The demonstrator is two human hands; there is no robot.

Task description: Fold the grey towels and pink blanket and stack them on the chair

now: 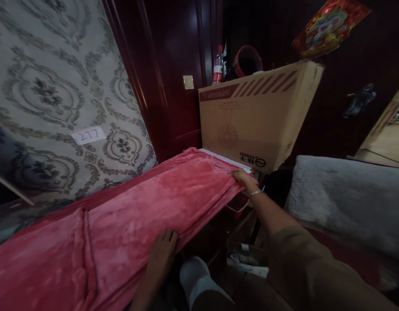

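A thick pink plush blanket [147, 207] lies folded in long layers, stretching from the lower left towards the middle, with a raised crease on its left part. My right hand [241, 176] is closed on the blanket's far right corner, the arm reaching forward; a bracelet circles the wrist. Close to me, my left hand [163, 250] is at the blanket's near edge with its fingers bent together over the cloth; its thumb is hidden. White cloth or paper [225, 160] shows beneath the far end of the blanket.
A large cardboard box [251, 116] stands just beyond the blanket. Behind it are a red-capped bottle [218, 67] and a dark red door [167, 65]. Patterned wall [50, 95] borders the left. A grey cushion [342, 198] lies right; a small open box [247, 257] sits below.
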